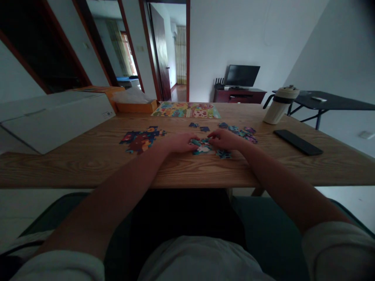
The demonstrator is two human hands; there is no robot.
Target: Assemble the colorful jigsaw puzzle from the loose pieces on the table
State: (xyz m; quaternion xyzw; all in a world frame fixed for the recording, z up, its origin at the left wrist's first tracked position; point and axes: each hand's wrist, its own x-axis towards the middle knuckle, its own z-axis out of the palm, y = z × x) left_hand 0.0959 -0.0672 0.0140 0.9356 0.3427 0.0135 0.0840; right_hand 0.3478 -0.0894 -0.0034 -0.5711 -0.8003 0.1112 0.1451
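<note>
Both hands are at a small joined group of teal and white puzzle pieces near the middle of the wooden table. My left hand is closed at the group's left side, its fingertips on a teal piece. On the right side, my right hand has its fingers bent together at the group's upper edge; what they hold, if anything, is too small to name. Teal pieces lie just below my right hand. Further left rests a larger joined section with brown, orange and dark blue parts.
Loose dark blue pieces and purple-teal pieces lie beyond my hands. A colourful picture sheet is at the back. White box and orange tissue box stand left; a jug and black slab are right.
</note>
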